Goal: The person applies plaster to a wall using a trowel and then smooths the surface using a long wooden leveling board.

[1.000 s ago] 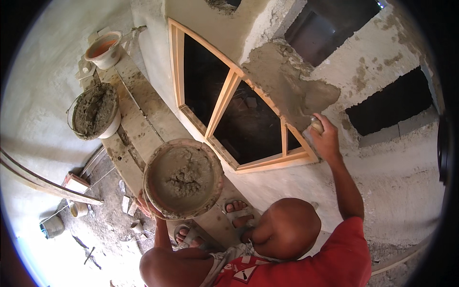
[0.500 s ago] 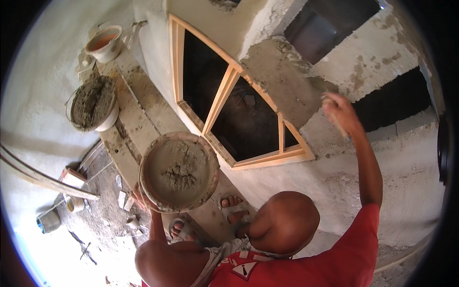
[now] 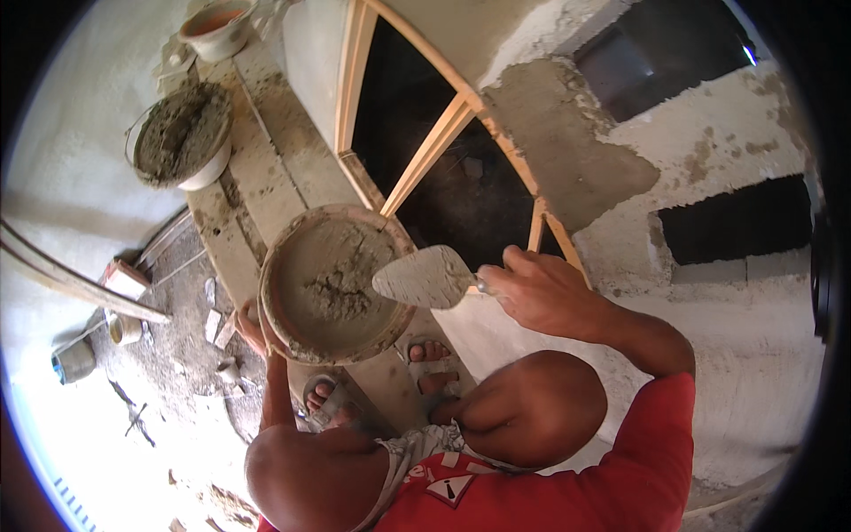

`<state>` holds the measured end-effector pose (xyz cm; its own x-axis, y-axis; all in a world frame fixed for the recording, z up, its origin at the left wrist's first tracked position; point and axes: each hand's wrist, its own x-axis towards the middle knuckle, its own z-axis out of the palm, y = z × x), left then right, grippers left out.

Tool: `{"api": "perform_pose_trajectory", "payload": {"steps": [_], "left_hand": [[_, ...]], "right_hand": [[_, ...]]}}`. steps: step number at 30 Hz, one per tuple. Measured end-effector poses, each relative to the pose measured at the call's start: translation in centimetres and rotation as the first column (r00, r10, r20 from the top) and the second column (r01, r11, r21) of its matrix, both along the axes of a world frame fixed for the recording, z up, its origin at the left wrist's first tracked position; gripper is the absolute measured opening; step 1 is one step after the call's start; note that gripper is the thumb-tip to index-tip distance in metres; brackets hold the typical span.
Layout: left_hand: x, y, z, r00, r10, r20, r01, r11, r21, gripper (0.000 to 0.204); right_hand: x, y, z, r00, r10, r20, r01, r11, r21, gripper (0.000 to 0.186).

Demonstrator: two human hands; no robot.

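My right hand (image 3: 536,288) grips the handle of a pointed trowel (image 3: 427,277), its blade smeared with grey mortar. The blade hangs over the right rim of a round mortar pan (image 3: 277,330), pointing left. Inside the pan lies wet mortar (image 3: 337,293), with a crumbly heap in the middle. My left hand (image 3: 252,328) is closed on the pan's left rim; some of its fingers are hidden behind the pan. Fresh wet mortar (image 3: 567,160) covers a patch of wall beside the wooden window frame (image 3: 425,160).
A bucket heaped with mortar (image 3: 182,137) and a pale bucket with an orange inside (image 3: 215,34) stand on the plank platform (image 3: 284,133). Dark wall openings (image 3: 736,220) lie to the right. Rubble and pots (image 3: 124,330) are on the ground lower left.
My right hand has come down and left from the wall with the trowel, to the pan. The wall patch is now uncovered. My left hand stays at the rim; the view has shifted.
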<state>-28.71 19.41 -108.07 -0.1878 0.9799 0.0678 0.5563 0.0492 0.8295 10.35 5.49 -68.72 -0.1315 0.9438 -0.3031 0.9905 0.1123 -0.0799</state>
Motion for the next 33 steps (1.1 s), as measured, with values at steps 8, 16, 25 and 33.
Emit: {"api": "perform_pose_trajectory", "payload": {"steps": [8, 16, 25, 33], "left_hand": [[1.9, -3.1, 16.6, 0.816, -0.134, 0.562, 0.32, 0.915, -0.246, 0.043], [3.4, -3.4, 19.6, 0.778, -0.222, 0.588, 0.363, 0.922, -0.133, 0.05], [3.1, -4.0, 20.4, 0.734, -0.255, 0.629, 0.446, 0.88, -0.163, 0.058], [2.3, -3.3, 20.0, 0.729, -0.201, 0.655, 0.471, 0.842, -0.265, 0.049]], "right_hand": [[-4.3, 7.1, -2.3, 0.863, 0.192, 0.468, -0.219, 0.976, 0.003, 0.032], [-5.5, 9.4, -8.8, 0.985, 0.153, 0.078, -0.137, 0.974, -0.18, 0.027], [-4.9, 5.6, -12.8, 0.896, 0.047, -0.442, -0.057, 0.998, -0.009, 0.031], [-3.8, 2.2, -15.0, 0.923, 0.011, -0.385, 0.007, 0.999, 0.045, 0.041]]}}
